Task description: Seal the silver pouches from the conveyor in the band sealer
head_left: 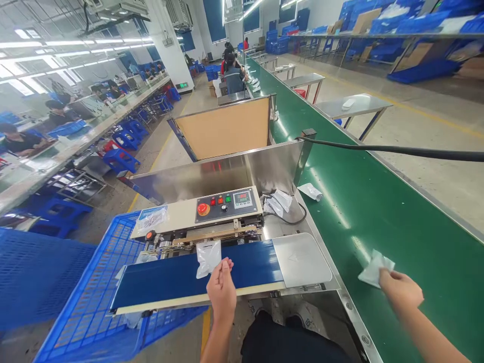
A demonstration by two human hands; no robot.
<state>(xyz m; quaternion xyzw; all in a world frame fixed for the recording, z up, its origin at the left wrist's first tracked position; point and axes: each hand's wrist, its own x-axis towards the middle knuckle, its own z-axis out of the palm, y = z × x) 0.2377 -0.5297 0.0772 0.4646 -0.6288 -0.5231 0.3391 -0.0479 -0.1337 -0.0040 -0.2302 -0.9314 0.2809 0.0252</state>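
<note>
My right hand [401,290] pinches the edge of a small white plastic packet [376,268] over the green conveyor belt [416,242]. My left hand [222,288] is at the front of the sealing machine's blue belt [162,277], its fingers curled together and nothing visible in them. Touching or just beside those fingers is another clear-white packet [208,259], its top edge at the sealing band; my hand covers its lower right corner. The band sealer [174,217] has a control panel [226,204] with a red stop button and a lit display.
Several packets [279,201] lie behind the steel feed plate [300,259], and one packet [310,191] rests on the green belt's edge. A blue crate [81,297] stands at the sealer's left end. A black cable [397,149] crosses the conveyor. People sit farther off.
</note>
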